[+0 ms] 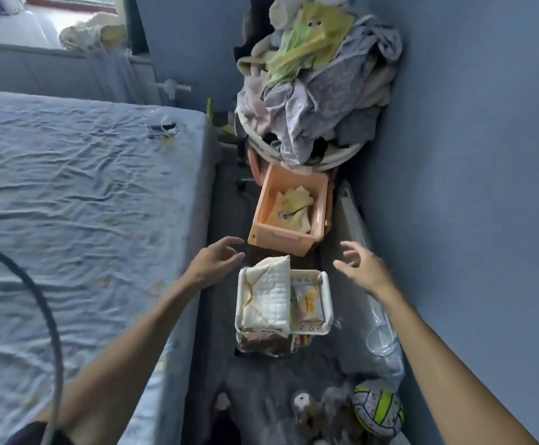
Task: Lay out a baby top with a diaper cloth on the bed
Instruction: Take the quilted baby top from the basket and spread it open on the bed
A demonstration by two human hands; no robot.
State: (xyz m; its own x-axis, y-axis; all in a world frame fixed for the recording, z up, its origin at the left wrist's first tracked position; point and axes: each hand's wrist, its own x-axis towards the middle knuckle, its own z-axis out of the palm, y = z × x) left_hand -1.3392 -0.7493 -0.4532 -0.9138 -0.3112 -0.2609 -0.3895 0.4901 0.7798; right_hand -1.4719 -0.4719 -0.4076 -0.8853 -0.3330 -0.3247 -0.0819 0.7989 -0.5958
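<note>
Head view: my left hand (218, 260) and right hand (363, 268) hover empty, fingers spread, over a white perforated basket (324, 303) holding a quilted cream diaper cloth (269, 297). Beyond, a peach plastic bin (289, 240) holds a yellow baby top (295, 207); wrinkled blue bed (78, 200) lies left.

No text, brand, number or sign can be read anywhere. The packet (308, 305) in the white basket (324, 303) has yellow and orange print, but it is too blurred to read. The yellow cloth (293, 210) in the orange crate (281, 240) carries a small dark mark, not legible.
</note>
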